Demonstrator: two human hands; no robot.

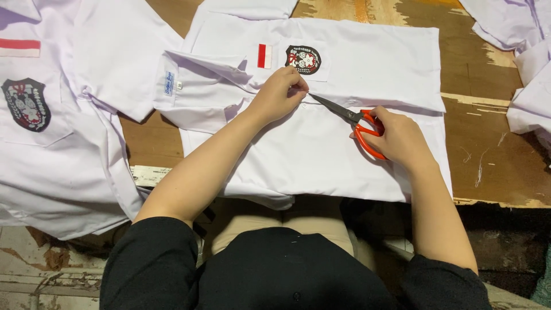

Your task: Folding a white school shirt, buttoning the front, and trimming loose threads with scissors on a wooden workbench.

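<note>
A white folded shirt [367,63] lies on the wooden table [493,86], with a red-and-white flag patch [264,55] and a dark shield badge [303,59] on its chest pocket. My left hand [278,95] pinches the fabric near the button placket, just below the badge. My right hand [399,138] holds orange-handled scissors [353,117]; the dark blades point left and their tips reach the spot my left fingers pinch.
Another white shirt [63,132] with the same kind of badge and flag patch covers the left side. More white garments [528,69] lie at the top right. A ruler [148,175] lies at the table's front edge.
</note>
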